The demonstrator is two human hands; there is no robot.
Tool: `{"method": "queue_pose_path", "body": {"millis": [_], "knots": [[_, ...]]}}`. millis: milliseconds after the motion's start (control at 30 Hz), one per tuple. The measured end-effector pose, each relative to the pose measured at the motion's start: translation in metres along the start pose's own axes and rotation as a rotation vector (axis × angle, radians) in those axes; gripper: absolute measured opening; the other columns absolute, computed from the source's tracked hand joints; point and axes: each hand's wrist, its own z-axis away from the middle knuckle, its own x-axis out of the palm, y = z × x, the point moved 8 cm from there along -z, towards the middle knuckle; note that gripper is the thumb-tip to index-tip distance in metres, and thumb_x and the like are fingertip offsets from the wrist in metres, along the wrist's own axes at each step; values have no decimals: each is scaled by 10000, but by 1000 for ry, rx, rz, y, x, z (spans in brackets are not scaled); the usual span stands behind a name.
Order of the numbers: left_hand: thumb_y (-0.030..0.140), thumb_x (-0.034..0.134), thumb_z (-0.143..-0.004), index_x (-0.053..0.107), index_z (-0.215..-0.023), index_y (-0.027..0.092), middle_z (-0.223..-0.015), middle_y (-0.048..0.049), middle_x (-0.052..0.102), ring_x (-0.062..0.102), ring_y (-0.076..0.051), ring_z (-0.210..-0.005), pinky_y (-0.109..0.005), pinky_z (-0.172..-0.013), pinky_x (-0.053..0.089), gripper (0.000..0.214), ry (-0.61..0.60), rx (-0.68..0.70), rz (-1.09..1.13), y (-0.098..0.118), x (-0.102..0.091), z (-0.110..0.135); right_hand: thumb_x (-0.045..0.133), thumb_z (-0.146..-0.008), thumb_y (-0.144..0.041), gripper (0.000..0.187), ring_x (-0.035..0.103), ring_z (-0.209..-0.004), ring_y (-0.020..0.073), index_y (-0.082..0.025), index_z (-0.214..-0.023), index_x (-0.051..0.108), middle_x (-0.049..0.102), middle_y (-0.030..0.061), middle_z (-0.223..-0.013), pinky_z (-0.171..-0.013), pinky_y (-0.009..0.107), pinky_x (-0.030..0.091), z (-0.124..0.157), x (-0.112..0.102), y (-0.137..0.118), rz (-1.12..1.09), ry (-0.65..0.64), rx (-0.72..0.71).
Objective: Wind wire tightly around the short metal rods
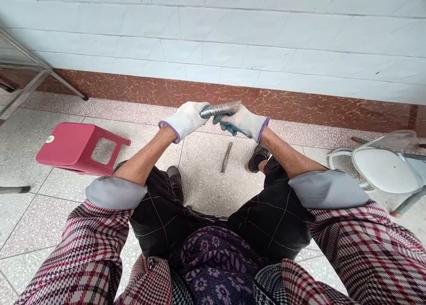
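A short, shiny grey rod with a ribbed-looking surface is held up in front of me, nearly level. Its right end is paler and looks covered in clear film. My left hand, in a white knit glove with a grey-green palm and purple cuff, is closed around the rod's left end. My right hand, gloved alike, is at the other end, its fingers curled beneath the rod and its thumb side against it. A second thin, ribbed grey rod lies on the floor between my shoes.
A red plastic stool lies tipped on its side at left, near a metal-legged frame. On the right is a white-seated chair. Ahead, a white tiled wall meets the speckled floor at a reddish-brown skirting.
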Motion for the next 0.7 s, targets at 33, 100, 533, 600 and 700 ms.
{"method": "queue_pose_path", "body": {"millis": [33,100,533,600,700], "knots": [[322,531,-1047,785,-1245,193,-991,-81,781,684,-197,-862,-329,-744,457,347,19,-26,-15,-4,-2,-2,763,-914,-273,110,464,-473,110,-183,-850,755,625,15,-613,-402,254,375,3,8,0,21,-31,-15],[315,528,-1059,779,-1275,211,-1000,-72,778,676,-202,-892,-334,-763,459,347,22,-77,-87,-13,-2,-6,743,-924,-274,96,494,-507,124,-205,-862,769,654,21,-636,-419,262,387,9,20,-1,74,-74,-65],[280,531,-1058,754,-1382,294,-1016,-99,798,738,-266,-930,-359,-806,480,393,-172,32,-222,18,13,5,668,-873,-92,130,503,-541,111,-146,-825,777,629,24,-669,-476,275,374,4,-43,-25,149,168,-81],[318,530,-1062,744,-1395,290,-1044,-86,806,733,-248,-934,-343,-793,484,397,-107,3,-168,19,1,9,716,-877,-130,124,488,-516,105,-158,-758,737,615,26,-652,-456,273,369,0,-36,-19,85,137,-77],[317,530,-1060,755,-1362,266,-1039,-81,806,734,-234,-949,-330,-803,492,380,-4,-50,-137,9,-11,9,750,-899,-215,124,488,-496,125,-183,-780,740,623,33,-634,-444,297,400,-2,-12,-7,22,48,-44]]}}
